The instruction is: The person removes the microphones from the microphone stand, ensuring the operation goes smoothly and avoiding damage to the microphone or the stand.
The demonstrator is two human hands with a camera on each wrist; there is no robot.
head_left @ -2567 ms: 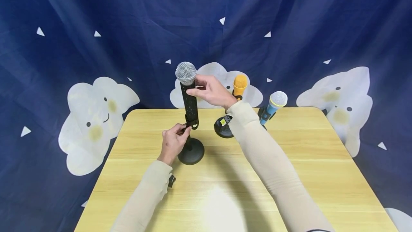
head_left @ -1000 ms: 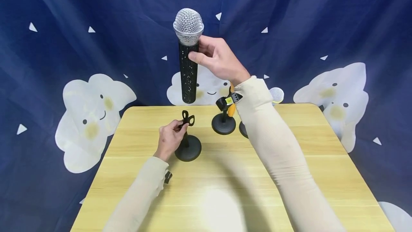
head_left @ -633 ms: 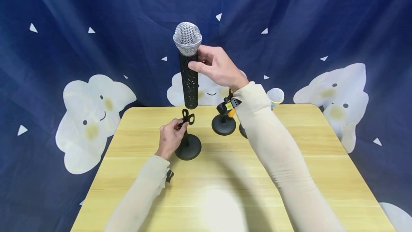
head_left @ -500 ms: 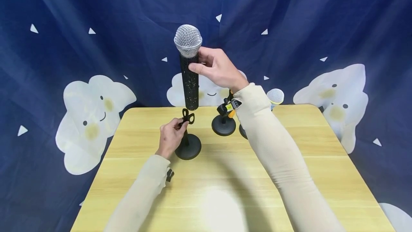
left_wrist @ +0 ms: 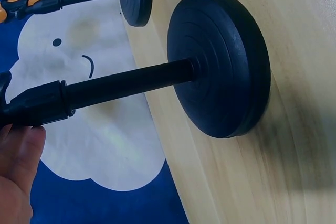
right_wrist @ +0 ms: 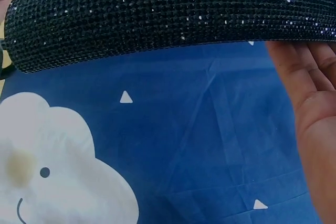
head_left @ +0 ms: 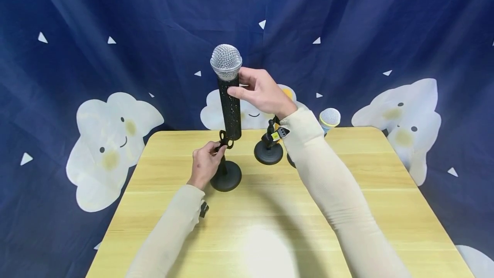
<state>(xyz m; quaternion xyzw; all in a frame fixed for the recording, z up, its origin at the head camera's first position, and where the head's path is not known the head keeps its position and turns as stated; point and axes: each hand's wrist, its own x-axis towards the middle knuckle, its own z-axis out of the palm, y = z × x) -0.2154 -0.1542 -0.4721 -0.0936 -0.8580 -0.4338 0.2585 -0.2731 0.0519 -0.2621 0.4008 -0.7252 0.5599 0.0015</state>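
Observation:
A black glittery microphone [head_left: 230, 108] with a silver mesh head stands nearly upright in the air, pinched high on its handle by my right hand [head_left: 260, 91]. Its lower end is right at the black clip [head_left: 227, 141] of a microphone stand [head_left: 226, 177]; I cannot tell whether it is inside the clip. My left hand [head_left: 206, 162] pinches the stand at the clip's neck. In the left wrist view the round base [left_wrist: 220, 64] and thin pole show, with fingertips [left_wrist: 32, 142] below the neck. The right wrist view shows the studded handle [right_wrist: 157, 17] close up.
To the right, a second stand [head_left: 268, 152] bears an orange microphone [head_left: 287, 93], mostly behind my right wrist. A blue microphone with a white mesh head [head_left: 329, 117] stands farther right, partly hidden by my sleeve. A blue curtain [head_left: 173, 33] hangs behind the wooden table [head_left: 231, 235].
The microphone was lifted out of the clip and raised well above it. Since then my right hand has lowered it back to the clip. My left hand has stayed on the stand.

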